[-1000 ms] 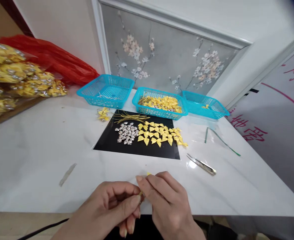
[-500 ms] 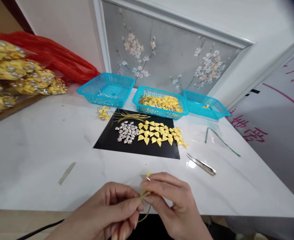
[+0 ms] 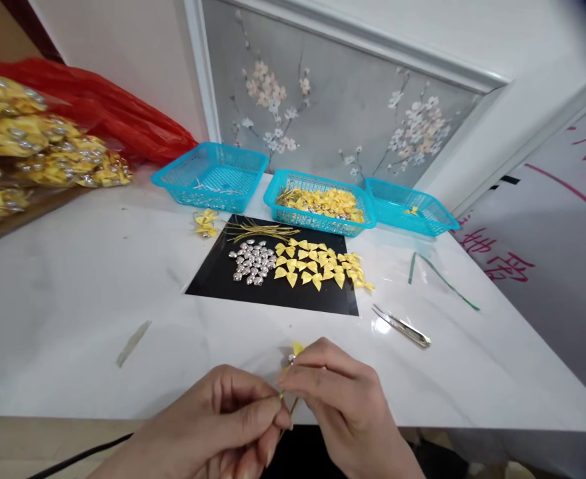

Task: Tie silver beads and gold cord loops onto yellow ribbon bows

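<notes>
My left hand (image 3: 227, 419) and my right hand (image 3: 342, 406) meet at the near edge of the white table (image 3: 73, 313), both pinched. Between their fingertips is a small yellow bow (image 3: 296, 348) with a thin gold wire (image 3: 287, 399) hanging from it. The right fingers pinch the bow, the left thumb and forefinger pinch the wire. Further back a black mat (image 3: 213, 289) carries a cluster of silver beads (image 3: 251, 261), several loose yellow bows (image 3: 317, 265) and a bundle of gold wires (image 3: 260, 231).
Three turquoise baskets stand at the back: left (image 3: 210, 174), middle (image 3: 317, 207) full of yellow bows, right (image 3: 410, 209). Metal tweezers (image 3: 401, 326) lie right of the mat. A finished bow (image 3: 205, 223) lies left of it. Bags of yellow pieces (image 3: 38, 153) and red plastic (image 3: 103, 120) sit at left.
The hands have shifted slightly and the bow has come up between the fingertips. The wire loop seen half a second ago below the hands is now drawn in tighter.
</notes>
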A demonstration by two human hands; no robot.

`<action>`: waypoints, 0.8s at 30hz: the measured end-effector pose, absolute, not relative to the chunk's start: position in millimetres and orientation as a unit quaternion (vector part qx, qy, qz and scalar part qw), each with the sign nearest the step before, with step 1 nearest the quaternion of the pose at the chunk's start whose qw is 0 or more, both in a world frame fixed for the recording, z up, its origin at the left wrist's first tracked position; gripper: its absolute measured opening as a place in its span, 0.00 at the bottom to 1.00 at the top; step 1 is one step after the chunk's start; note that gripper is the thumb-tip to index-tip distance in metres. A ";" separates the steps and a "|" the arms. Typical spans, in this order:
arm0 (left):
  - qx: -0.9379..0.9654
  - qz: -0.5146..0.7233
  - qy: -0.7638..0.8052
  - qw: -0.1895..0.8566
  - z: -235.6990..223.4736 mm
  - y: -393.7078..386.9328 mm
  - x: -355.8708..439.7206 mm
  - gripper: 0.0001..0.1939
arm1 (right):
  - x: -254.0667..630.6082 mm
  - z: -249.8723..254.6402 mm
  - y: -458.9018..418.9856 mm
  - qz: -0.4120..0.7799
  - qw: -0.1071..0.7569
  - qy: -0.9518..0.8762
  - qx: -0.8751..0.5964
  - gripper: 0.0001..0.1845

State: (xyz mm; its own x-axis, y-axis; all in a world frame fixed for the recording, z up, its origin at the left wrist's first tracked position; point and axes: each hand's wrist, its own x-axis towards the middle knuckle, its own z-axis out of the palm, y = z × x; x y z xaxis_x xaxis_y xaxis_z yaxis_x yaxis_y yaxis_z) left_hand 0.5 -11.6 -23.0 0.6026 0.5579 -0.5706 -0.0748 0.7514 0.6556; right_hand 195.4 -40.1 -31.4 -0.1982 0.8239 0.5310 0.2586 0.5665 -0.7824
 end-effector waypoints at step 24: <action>0.258 0.181 0.383 0.868 -20.3 -10.1 2.6 0.12 | 199.6 -31.1 -42.1 0.295 0.504 -0.719 -0.377 0.18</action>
State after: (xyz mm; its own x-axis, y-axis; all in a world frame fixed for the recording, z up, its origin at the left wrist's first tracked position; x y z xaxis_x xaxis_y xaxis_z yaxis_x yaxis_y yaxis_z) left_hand 2.6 -10.1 -20.3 0.6411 0.5114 -0.5723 -0.1162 0.8018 0.5862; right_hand 199.6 -42.1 -31.1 -0.2066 0.8395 0.5025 0.2443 0.5416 -0.8044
